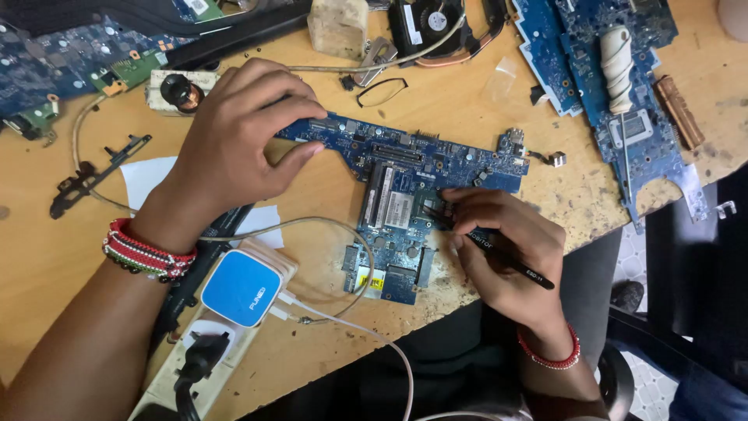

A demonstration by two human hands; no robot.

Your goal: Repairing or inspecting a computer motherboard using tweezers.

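worn wooden worktop (47,234), scuffed and chipped along the near edge, crowded with electronic parts. blue circuit board (405,195) flat at centre, its lower part reaching the near edge. left hand (234,140) pressed on the board's left end, fingers (300,152) curled narrow and bearing down on the board edge, thumb at the near side; beaded red, white and black bracelet (144,253) on that wrist. right hand (506,249) resting on the board's right-centre, fingers closed around black tweezers (499,253), tips down on the board near a square chip; red bead bracelet (553,359) on that wrist. blue and white charger (241,288) seated in a power strip (187,366) at near left, white cable (351,331) trailing toward the edge. black plug (199,355) also in the strip. further blue boards (615,70) at far right, a rolled white cloth (618,66) lying on one. cooling fan (432,23) at far centre. black bracket (89,175) at left, well apart from the hands.
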